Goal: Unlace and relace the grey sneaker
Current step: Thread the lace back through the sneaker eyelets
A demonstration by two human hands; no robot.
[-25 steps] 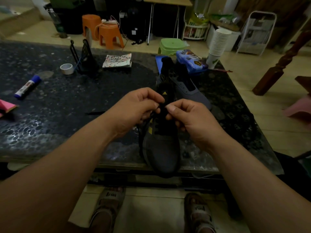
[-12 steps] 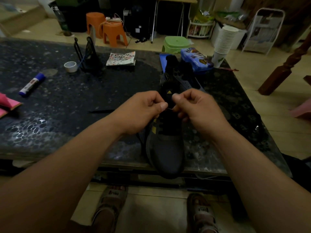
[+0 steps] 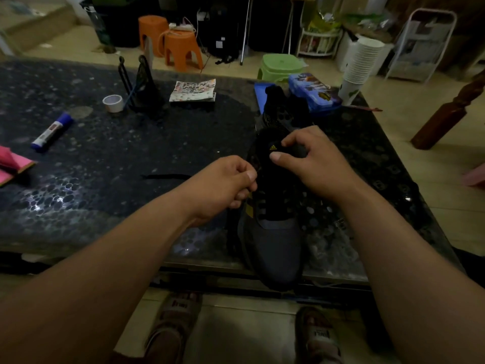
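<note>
Grey sneaker (image 3: pixel 273 245) lies under both hands, toe nearest the person. Left hand (image 3: pixel 228 182) is curled, pinching black lace (image 3: pixel 232 232) beside the eyelets. Right hand (image 3: pixel 315 164), just beyond, pinches the tongue (image 3: pixel 273 148).

This looks like a lived-in room of a home. Beyond the dark pebble-patterned table (image 3: pixel 131 179), two orange plastic stools (image 3: pixel 181 48) stand on the pale floor (image 3: pixel 399 119) at 11 o'clock, a green stool (image 3: pixel 280 65) at 12, and a cluttered white wire rack (image 3: pixel 319 42) at 1. The table carries a tape roll (image 3: pixel 112 103), a blue-capped marker (image 3: pixel 52 131), a printed pencil case (image 3: pixel 313 94) and a stack of paper cups (image 3: pixel 363 59).
</note>
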